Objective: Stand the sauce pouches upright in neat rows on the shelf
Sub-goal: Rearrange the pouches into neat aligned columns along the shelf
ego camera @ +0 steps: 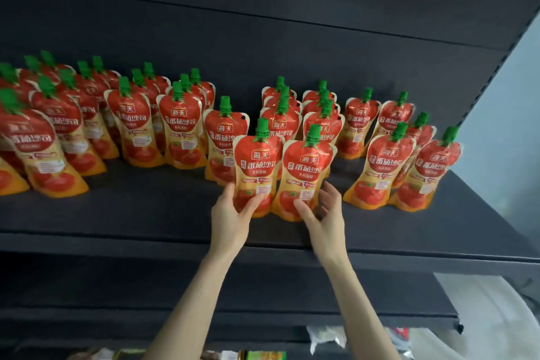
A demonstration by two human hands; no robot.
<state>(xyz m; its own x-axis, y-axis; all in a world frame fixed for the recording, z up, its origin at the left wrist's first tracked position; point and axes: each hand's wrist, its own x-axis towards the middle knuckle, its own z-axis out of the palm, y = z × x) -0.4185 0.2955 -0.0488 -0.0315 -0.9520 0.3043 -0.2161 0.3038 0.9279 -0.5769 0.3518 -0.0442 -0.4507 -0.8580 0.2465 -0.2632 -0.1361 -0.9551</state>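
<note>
Several red and orange sauce pouches with green caps stand upright in rows on a black shelf (146, 213). At the front middle stand two pouches side by side. My left hand (233, 213) grips the lower part of the left pouch (255, 164), thumb across its front. My right hand (324, 213) holds the base of the right pouch (305, 172), thumb on its front and fingers spread at its right side. More rows (131, 123) stand to the left, others (382, 166) to the right.
The shelf's front edge (117, 240) runs across below the hands, with bare shelf surface in front of the left rows. A lower black shelf (263, 316) lies underneath, with some packaged goods (327, 336) at the bottom. A pale wall (502, 114) borders the shelf's right end.
</note>
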